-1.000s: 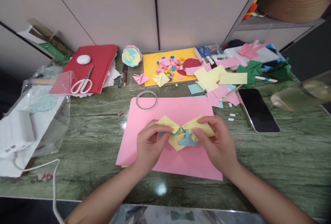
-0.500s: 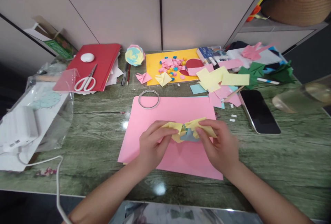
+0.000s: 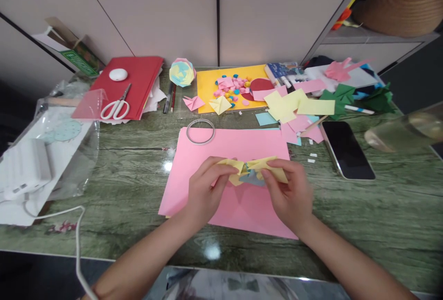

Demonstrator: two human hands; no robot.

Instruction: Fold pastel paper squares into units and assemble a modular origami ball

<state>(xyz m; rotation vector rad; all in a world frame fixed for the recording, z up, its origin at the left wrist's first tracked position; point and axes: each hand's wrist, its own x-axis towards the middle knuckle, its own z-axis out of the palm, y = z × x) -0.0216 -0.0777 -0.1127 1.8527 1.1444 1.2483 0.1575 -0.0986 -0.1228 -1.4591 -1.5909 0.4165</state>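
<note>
Folded yellow-blue paper tipped, less face showing than second ago; over pink sheet, long axis left-right. Left fingers and right fingers pinched closed on opposite ends, equally near.

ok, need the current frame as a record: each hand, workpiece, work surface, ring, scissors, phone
left hand: pinching the workpiece's left side
right hand: pinching its right side
workpiece: folded yellow-and-blue paper, partly hidden by fingers
work surface: pink sheet on green table
ring: over the sheet's far left corner
scissors: on red folder
phone: right of the sheet, screen dark
</note>
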